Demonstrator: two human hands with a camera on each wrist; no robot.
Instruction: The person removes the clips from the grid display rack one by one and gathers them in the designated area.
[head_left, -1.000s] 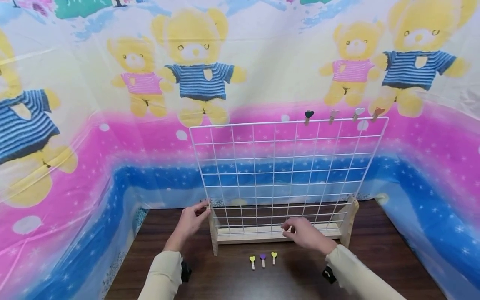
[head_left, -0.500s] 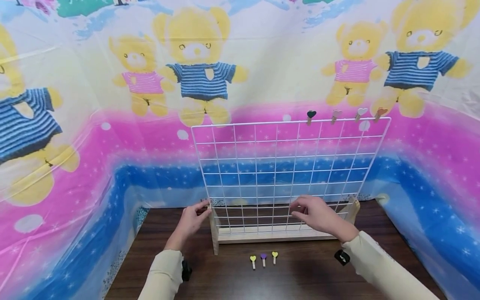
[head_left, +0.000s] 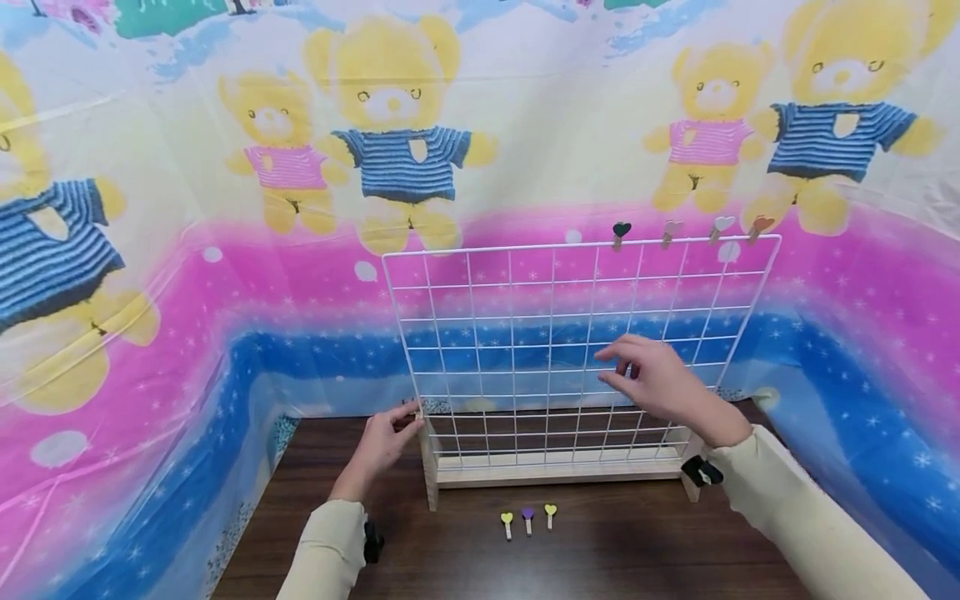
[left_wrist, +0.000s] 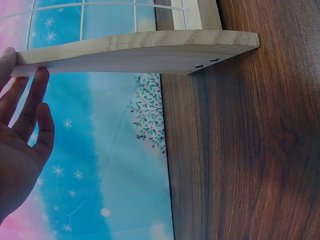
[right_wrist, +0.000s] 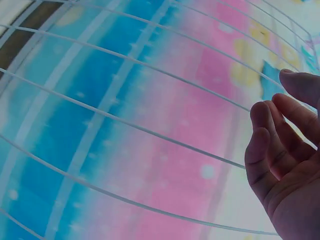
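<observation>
A white wire grid (head_left: 550, 346) stands upright in a pale wooden stand (head_left: 558, 473) on the dark table. My left hand (head_left: 381, 442) is at the stand's left end; in the left wrist view its thumb and fingers pinch the upper tip of the wooden side piece (left_wrist: 125, 52). My right hand (head_left: 656, 379) is raised in front of the grid's right half, fingers loosely bent, thumb apart from them. The right wrist view shows nothing between those fingers (right_wrist: 260, 150). Four-sided wire cells pass behind this hand.
Two yellow heart clothespins (head_left: 507, 525) and a purple heart clothespin (head_left: 528, 521) lie on the table (head_left: 465, 558) before the stand. Several heart clothespins, including a dark green one (head_left: 621, 232), sit on the grid's top wire. Bear-printed cloth (head_left: 555, 125) hangs behind.
My right hand has risen from near the stand's base bar and shifted to the right in front of the grid. The left hand has stayed at the stand's left end.
</observation>
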